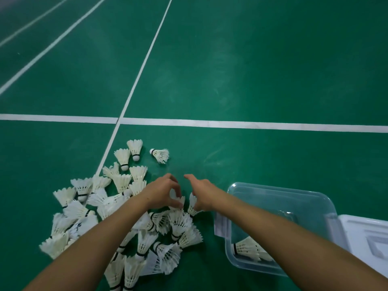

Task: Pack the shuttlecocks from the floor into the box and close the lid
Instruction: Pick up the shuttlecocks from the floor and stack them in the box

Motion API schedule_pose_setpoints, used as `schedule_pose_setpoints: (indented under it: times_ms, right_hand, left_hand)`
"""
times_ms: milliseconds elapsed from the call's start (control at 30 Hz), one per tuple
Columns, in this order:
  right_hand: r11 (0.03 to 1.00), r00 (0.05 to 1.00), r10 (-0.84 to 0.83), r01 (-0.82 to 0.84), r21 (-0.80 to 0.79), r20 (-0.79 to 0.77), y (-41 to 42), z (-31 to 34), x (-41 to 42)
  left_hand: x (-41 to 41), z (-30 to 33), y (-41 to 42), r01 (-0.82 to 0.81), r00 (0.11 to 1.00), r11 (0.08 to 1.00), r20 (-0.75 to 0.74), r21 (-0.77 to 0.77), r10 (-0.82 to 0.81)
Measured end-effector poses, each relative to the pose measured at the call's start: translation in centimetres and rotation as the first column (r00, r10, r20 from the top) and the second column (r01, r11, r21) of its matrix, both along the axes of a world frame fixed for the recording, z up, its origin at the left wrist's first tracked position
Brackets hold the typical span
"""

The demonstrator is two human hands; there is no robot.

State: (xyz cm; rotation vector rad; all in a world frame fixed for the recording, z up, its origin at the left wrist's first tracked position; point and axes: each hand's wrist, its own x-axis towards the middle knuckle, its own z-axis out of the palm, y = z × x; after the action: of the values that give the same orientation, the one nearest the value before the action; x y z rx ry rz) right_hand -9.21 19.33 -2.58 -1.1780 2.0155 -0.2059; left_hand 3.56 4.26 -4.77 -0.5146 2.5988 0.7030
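A heap of several white feather shuttlecocks lies on the green court floor at lower left. One shuttlecock lies apart, beyond the heap. My left hand curls over a shuttlecock at the heap's right edge, fingers pinching its feathers. My right hand grips another shuttlecock right beside it. The clear plastic box stands open to the right, with a couple of shuttlecocks inside. Its white lid lies at the box's right side.
White court lines cross the green floor beyond the heap. A paper label sticks on the box's left wall. My forearms partly cover the heap and the box's near corner.
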Motion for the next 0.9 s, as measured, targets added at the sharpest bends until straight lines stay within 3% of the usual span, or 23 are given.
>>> schedule_pose_setpoints:
  times_ms: [367, 600, 767, 900]
  right_hand:
    - [0.981, 0.989, -0.100, 0.116, -0.153, 0.108, -0.1, -0.4, -0.6]
    - [0.929, 0.967, -0.157, 0.213, -0.303, 0.200, 0.1, 2.2, -0.9]
    - [0.818, 0.946, -0.222, 0.313, -0.482, 0.237, 1.5, 6.2, -2.0]
    - [0.681, 0.907, -0.285, 0.420, -0.600, 0.311, 5.2, 10.1, -3.7]
  left_hand:
    - [2.6, -1.4, -0.6, -0.055, 0.996, 0.997, -0.073, 0.056, 0.059]
    - [3.3, -0.2, -1.0, -0.213, 0.930, 0.969, -0.280, 0.124, 0.240]
    - [3.0, 3.0, -0.1, -0.290, 0.807, 0.940, -0.481, 0.181, 0.342]
    - [1.4, 6.9, 1.9, -0.243, 0.749, 0.943, -0.573, 0.229, 0.332]
